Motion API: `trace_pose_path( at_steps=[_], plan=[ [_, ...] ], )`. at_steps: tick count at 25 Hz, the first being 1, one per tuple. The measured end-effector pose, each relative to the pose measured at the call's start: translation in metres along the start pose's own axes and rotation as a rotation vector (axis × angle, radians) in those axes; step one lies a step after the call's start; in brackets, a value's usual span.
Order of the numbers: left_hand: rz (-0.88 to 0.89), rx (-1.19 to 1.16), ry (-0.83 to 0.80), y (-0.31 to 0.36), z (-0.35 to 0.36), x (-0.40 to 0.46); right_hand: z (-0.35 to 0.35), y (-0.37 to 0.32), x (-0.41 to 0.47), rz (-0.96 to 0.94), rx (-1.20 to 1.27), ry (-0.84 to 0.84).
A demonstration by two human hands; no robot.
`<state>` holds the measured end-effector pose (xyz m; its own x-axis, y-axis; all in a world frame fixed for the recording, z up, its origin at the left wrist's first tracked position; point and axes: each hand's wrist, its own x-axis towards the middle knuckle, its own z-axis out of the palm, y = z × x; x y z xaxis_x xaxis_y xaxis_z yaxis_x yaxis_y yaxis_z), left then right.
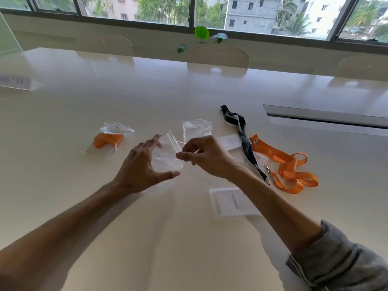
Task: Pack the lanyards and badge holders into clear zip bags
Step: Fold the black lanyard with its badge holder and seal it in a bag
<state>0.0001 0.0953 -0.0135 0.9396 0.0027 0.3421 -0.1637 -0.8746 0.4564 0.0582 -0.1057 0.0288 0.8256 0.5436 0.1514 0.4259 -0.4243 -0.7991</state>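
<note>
Head view: a pale table point(84, 206) runs to chairs and windows at 12 o'clock, bare toward 6. At centre the left hand point(138, 169), fingers spread wide, cups a clear zip bag point(165, 152) whose edge the right hand point(205, 156) pinches. A filled bag point(111, 137) lies at 10, loose lanyards point(289, 164) at 3, a badge holder point(231, 202) at 5.

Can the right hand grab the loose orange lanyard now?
Probably not yet. The right hand is pinching the clear bag. The loose orange lanyard lies close beside it with only the black lanyard between, so it must let go first.
</note>
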Motion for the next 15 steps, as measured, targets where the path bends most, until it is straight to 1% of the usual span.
trace_pose_path(
  at_steps=[2,3,5,7,8,10,11,13,15],
  plan=[
    [0.024,-0.020,-0.001,-0.001,-0.002,0.002,-0.009,-0.004,-0.011,-0.017,-0.057,-0.019],
    [0.043,-0.003,-0.004,-0.002,-0.003,0.003,-0.018,-0.003,-0.017,-0.036,-0.142,-0.065],
    [0.066,0.060,-0.050,-0.007,-0.004,0.000,-0.039,0.000,-0.034,-0.032,-0.387,-0.243],
    [0.044,0.118,-0.111,-0.010,-0.004,-0.003,-0.060,0.009,-0.054,0.071,-0.586,-0.396],
    [0.035,0.137,-0.129,-0.009,-0.005,-0.004,-0.067,0.014,-0.063,0.128,-0.643,-0.437],
    [0.072,0.154,-0.112,-0.006,-0.009,-0.008,-0.075,0.021,-0.077,0.205,-0.682,-0.463],
    [0.117,0.155,-0.085,-0.002,-0.010,-0.009,-0.077,0.024,-0.080,0.210,-0.677,-0.457],
    [0.244,0.156,-0.074,0.011,-0.012,-0.015,-0.074,0.025,-0.083,0.167,-0.664,-0.439],
    [0.353,0.158,-0.118,0.031,-0.012,-0.021,-0.072,0.023,-0.084,0.111,-0.680,-0.423]
  ],
)
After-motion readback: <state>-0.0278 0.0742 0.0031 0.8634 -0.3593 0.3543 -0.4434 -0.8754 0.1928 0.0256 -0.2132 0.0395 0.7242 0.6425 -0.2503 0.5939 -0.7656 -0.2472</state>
